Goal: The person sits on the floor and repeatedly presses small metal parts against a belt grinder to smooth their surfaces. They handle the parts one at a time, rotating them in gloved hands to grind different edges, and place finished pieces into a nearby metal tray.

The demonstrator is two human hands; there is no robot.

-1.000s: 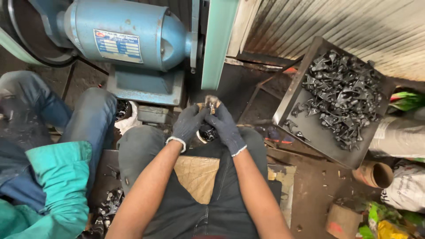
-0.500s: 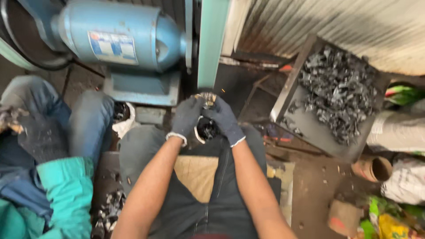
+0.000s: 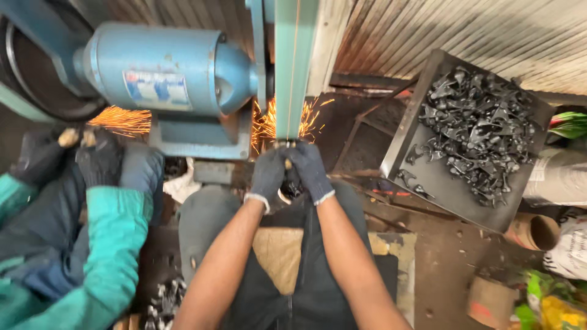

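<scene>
Dark knit gloves with pale cuffs, bare forearms, black apron

Dim workshop light, bright orange sparks [image 3: 269,125] glowing, deep floor shadows, edges bowed, gloved hands perhaps slightly blurred

Gloves: dark knitted cloth, matt, worn on the left hand [image 3: 268,174] and the right hand [image 3: 310,169].
Motor [image 3: 165,70]: blue painted metal, smooth, a little shiny.
Belt [image 3: 295,67]: green, dull, maybe rough.
Tray [image 3: 428,177]: dark flat metal.
Parts [image 3: 480,131]: black metal, slightly shiny.
Wall [image 3: 440,30]: ridged metal sheet.
Apron [image 3: 287,293]: dark matt cloth.
</scene>
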